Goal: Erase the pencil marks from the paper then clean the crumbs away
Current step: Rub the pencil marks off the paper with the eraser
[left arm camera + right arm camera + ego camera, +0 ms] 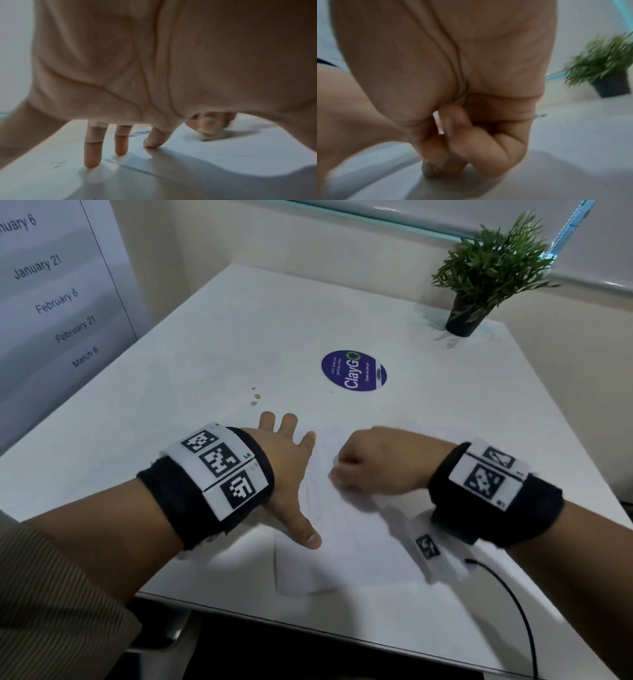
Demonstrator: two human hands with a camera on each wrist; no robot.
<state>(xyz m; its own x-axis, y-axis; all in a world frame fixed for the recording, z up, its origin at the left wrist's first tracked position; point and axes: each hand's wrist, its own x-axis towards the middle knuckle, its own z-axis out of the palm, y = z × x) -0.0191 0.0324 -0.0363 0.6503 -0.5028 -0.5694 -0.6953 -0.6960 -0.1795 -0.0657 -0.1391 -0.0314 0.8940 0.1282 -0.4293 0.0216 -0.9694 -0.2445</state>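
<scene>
1. My right hand (368,465) has a narrow grip, pinching the eraser (212,135) on the paper (342,525).
2. My left hand (291,470) lies flat with spread fingers and holds the paper on the worktop (239,337).
3. Paper is thin and light, I think it wrinkles easily; hold it close to the pencil marks (317,498).

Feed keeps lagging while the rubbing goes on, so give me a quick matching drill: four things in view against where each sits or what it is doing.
Things:
1. left hand
2. right hand
3. green plant in a black pot
4. round purple sticker

States:
A. far right corner of the white table
B. fingers spread flat, pressing on the white sheet of paper
C. flat on the table's middle, beyond the paper
D. fingers curled, tips down on the paper

Pairs: 1-B, 2-D, 3-A, 4-C
</scene>
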